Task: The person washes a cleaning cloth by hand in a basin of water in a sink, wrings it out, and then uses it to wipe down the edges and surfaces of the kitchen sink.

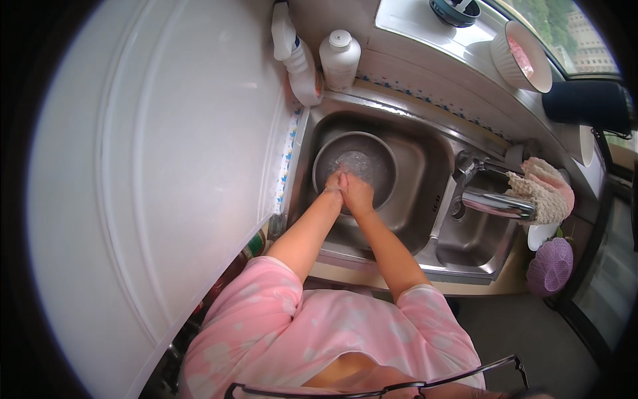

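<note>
My left hand (334,181) and my right hand (358,192) are pressed together, both wet, inside the near half of a round grey metal bowl (322,155). Bubbly water (356,162) lies in the bowl just beyond my fingertips. My fingers are partly hidden by the water and by each other, so whether something small is between them does not show. The bowl rests in the large left basin (418,169) of a stainless steel double sink. My forearms cross the sink's front edge.
A chrome faucet (498,203) is turned over the small right basin (468,247), beside a shaggy cloth (546,192). A spray bottle (301,70) and white bottle (340,62) stand behind. A tall white panel (164,149) borders the left; a purple basket (551,267) sits right.
</note>
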Motion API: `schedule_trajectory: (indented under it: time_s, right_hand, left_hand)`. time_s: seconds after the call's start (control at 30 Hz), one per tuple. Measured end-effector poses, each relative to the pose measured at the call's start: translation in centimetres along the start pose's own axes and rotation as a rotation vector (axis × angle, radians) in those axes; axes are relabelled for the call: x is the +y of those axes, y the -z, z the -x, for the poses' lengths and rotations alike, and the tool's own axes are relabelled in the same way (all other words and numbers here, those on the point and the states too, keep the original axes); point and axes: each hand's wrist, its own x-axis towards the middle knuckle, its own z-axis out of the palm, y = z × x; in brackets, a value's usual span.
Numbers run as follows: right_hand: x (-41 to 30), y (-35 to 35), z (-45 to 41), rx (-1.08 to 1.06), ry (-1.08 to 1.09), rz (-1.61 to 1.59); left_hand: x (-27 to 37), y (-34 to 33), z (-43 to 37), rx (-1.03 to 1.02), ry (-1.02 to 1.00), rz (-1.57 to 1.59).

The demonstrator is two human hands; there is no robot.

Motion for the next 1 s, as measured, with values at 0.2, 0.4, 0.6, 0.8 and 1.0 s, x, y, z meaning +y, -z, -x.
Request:
schedule_trajectory:
  time_s: [0.2,0.4,0.6,0.8,1.0]
  right_hand:
    - [6.2,-0.5,-3.1,0.242,0.029,0.163]
    - [6.3,-1.8,-1.4,-0.465,0.048,0.305]
    - [6.3,-3.6,-1.0,0.195,-0.267,-0.302]
    - [-1.7,0.5,2.7,0.072,0.067,-0.316]
    - [-2.5,1.8,1.2,0.161,0.3,-0.001]
  left_hand:
    - [0.3,-0.8,2.8,0.059,-0.579,-0.498]
    - [0.1,-0.6,2.7,0.395,-0.72,-0.8]
    - [-0.2,-1.9,0.7,-0.017,-0.205,-0.158]
    - [0.6,0.7,-0.1,-0.279,0.142,0.22]
    - [-0.8,-1.1,1.8,-0.036,-0.034,0.027]
